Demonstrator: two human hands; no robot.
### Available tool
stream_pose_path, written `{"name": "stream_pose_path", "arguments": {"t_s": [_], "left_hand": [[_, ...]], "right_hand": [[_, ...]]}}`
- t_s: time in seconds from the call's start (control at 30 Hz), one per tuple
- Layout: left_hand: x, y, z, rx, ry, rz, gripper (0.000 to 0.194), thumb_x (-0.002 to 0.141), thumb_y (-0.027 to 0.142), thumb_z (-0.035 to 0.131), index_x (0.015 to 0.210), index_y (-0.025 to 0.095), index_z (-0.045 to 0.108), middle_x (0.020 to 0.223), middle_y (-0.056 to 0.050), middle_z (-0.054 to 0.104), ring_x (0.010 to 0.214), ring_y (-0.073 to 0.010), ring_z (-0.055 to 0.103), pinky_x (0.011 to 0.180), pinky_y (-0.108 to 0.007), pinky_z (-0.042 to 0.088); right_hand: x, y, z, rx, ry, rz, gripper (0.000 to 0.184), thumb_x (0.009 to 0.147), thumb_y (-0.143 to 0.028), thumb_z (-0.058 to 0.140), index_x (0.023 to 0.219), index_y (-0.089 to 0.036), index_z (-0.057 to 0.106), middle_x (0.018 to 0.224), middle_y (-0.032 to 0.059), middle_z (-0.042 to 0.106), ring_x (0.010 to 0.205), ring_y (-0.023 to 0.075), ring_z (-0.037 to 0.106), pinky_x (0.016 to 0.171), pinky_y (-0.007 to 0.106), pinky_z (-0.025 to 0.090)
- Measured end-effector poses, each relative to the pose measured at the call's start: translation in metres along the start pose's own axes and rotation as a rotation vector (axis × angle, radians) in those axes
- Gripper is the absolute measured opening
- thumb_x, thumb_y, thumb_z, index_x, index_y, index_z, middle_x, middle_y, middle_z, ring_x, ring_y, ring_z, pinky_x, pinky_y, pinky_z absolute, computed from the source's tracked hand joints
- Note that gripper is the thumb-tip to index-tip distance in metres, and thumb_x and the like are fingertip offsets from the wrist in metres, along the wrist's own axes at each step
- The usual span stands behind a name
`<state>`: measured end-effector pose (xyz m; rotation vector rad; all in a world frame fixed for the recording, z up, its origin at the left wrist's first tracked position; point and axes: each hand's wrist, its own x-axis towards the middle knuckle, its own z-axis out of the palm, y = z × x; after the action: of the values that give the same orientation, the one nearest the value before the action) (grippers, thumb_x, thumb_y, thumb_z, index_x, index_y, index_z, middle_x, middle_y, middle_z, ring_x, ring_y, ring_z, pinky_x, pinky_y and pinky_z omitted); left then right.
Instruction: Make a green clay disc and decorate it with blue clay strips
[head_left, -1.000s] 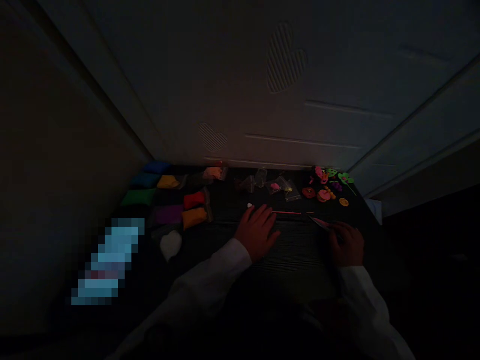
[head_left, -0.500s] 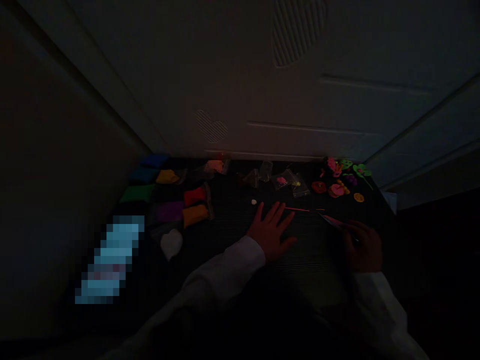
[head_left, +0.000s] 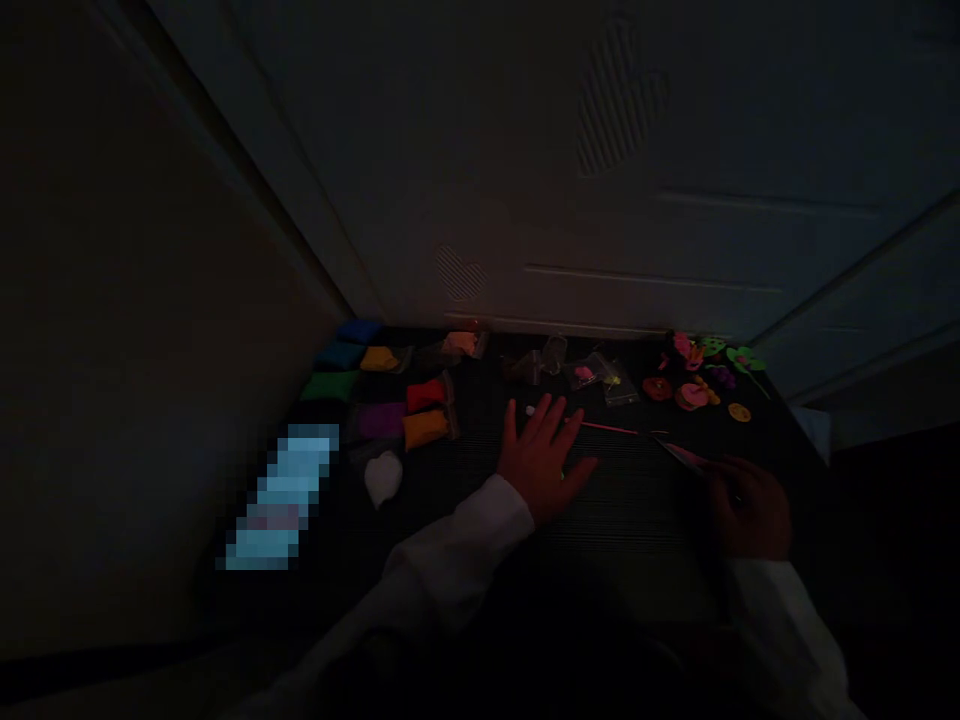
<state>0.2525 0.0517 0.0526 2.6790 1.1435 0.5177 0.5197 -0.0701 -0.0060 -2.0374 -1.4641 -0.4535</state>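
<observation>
My left hand (head_left: pixel 541 462) lies flat with its fingers spread on the dark tabletop (head_left: pixel 630 520). A small green bit (head_left: pixel 562 475) shows at the inner edge of that palm, mostly hidden. Just beyond the fingertips is a small white lump (head_left: pixel 530 411). From near those fingers a thin pink strip (head_left: pixel 611 428) runs right. My right hand (head_left: pixel 754 508) is closed around what look like scissors (head_left: pixel 681 456), their blades pointing left toward the strip's right end. Dim light hides the handles and whether the blades are parted.
Bags of coloured clay, among them purple (head_left: pixel 380 421), orange (head_left: pixel 426 429) and red (head_left: pixel 425 393), lie left. Nearer is a white clay bag (head_left: pixel 384 478); a blurred lit screen (head_left: pixel 289 495) is beside it. Small clay figures (head_left: pixel 691 396) sit back right, before a white panel (head_left: pixel 525 200).
The camera view has shifted, moving the whole scene in the picture. My left hand's fingers have spread wider, and the green bit now shows by its palm. The right hand keeps its grip.
</observation>
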Motion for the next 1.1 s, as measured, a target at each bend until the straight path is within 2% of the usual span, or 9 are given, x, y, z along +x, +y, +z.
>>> {"name": "stream_pose_path", "arguments": {"t_s": [0.3, 0.73, 0.87, 1.0, 1.1], "left_hand": [[-0.002, 0.001, 0.028, 0.068, -0.072, 0.072, 0.066, 0.079, 0.061, 0.021, 0.132, 0.023, 0.026, 0.140, -0.010, 0.027, 0.130, -0.0240, 0.018, 0.104, -0.054, 0.004], [0.000, 0.000, 0.028, 0.045, -0.106, 0.079, 0.055, 0.083, 0.053, 0.025, 0.131, 0.025, 0.029, 0.139, -0.007, 0.028, 0.130, -0.0238, 0.018, 0.104, -0.054, 0.005], [0.001, 0.002, 0.028, -0.009, -0.089, 0.077, 0.058, 0.082, 0.056, 0.026, 0.130, 0.025, 0.030, 0.139, -0.008, 0.029, 0.130, -0.0241, 0.018, 0.104, -0.054, 0.005], [0.000, -0.009, 0.019, -0.149, -0.008, 0.034, 0.058, 0.082, 0.054, 0.029, 0.130, 0.022, 0.030, 0.136, -0.008, 0.034, 0.128, -0.0229, 0.024, 0.105, -0.050, 0.009], [-0.006, -0.033, 0.005, -0.236, 0.183, -0.057, 0.049, 0.087, 0.040, 0.021, 0.129, 0.017, 0.032, 0.131, -0.008, 0.042, 0.124, -0.0189, 0.031, 0.106, -0.046, 0.012]], "right_hand": [[-0.002, 0.004, 0.000, 0.007, -0.030, 0.007, 0.020, 0.074, -0.027, 0.052, 0.086, -0.014, 0.062, 0.097, 0.0106, 0.061, 0.091, 0.0213, 0.055, 0.082, 0.038, 0.043], [-0.004, 0.000, -0.002, -0.030, -0.006, 0.027, 0.020, 0.075, -0.028, 0.052, 0.087, -0.016, 0.062, 0.100, 0.0088, 0.060, 0.093, 0.0210, 0.055, 0.085, 0.039, 0.041], [-0.003, 0.001, 0.000, -0.016, -0.005, 0.019, 0.019, 0.074, -0.027, 0.053, 0.085, -0.016, 0.063, 0.097, 0.0089, 0.061, 0.092, 0.0206, 0.055, 0.084, 0.039, 0.041], [-0.001, 0.002, 0.000, -0.021, 0.031, 0.033, 0.017, 0.074, -0.026, 0.052, 0.083, -0.016, 0.062, 0.095, 0.0087, 0.062, 0.091, 0.0208, 0.056, 0.082, 0.040, 0.041], [0.000, 0.002, 0.000, -0.018, 0.074, 0.014, 0.016, 0.072, -0.025, 0.053, 0.081, -0.016, 0.062, 0.093, 0.0090, 0.063, 0.087, 0.0207, 0.057, 0.080, 0.040, 0.042]]}}
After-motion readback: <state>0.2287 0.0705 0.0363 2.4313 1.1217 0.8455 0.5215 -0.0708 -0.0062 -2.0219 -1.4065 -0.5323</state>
